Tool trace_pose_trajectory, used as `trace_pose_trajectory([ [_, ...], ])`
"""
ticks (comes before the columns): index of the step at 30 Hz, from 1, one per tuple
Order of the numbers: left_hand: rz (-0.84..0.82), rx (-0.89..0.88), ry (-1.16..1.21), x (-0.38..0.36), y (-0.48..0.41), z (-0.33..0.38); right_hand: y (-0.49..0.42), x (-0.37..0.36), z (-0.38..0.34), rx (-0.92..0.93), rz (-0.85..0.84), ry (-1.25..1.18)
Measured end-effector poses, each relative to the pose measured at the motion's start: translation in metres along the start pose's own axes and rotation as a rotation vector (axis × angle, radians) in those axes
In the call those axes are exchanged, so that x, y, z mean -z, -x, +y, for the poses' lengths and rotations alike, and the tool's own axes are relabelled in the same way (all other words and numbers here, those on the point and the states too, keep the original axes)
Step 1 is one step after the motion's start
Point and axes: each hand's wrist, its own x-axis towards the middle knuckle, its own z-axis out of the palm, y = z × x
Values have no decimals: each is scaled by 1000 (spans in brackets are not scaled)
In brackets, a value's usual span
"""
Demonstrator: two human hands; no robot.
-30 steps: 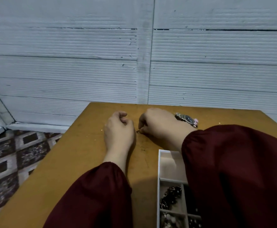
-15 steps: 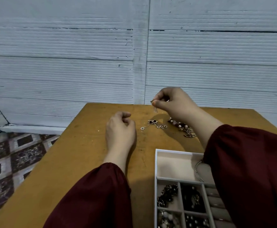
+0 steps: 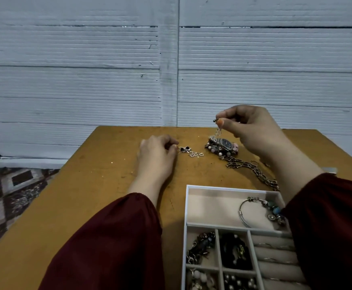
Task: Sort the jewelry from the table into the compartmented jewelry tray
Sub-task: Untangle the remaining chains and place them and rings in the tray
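My right hand (image 3: 252, 130), right of centre in the frame, pinches a dangle earring (image 3: 218, 130) between thumb and forefinger. It has a dark bead at the top and thin silvery strands hanging just above the watch (image 3: 223, 143) on the table (image 3: 99, 174). My left hand (image 3: 157, 158) rests at centre, loosely curled and holding nothing. Just beside its fingertips lies a matching earring (image 3: 189, 151) with a black bow and small heart links. The jewelry tray (image 3: 186, 206) sits at lower right.

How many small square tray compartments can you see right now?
4, in two rows beside the ring rolls: dark chain and black beads in the upper row, pale beads and pearls below. More may be hidden past the frame edge.
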Motion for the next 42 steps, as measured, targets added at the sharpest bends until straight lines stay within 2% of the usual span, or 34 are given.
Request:
trace_pose_trajectory([
  [8,-64,-27,-243,-12,-14,3,2,7,5,-18,11,-4],
  [12,-91,-89,-246,-15,-11,16,5,13,6,-83,52,-46],
  [19,-122,-266,-118,-23,-3,41,12,20,16,-129,117,-55],
  [26,-217,-403,-327,-37,-3,53,14,20,18,-139,134,-104],
  [38,-311,-372,-472,-39,-8,55,11,21,23,-150,139,-87],
  [42,-281,-359,-424,-39,-9,55,11,22,24,-148,149,-102],
])
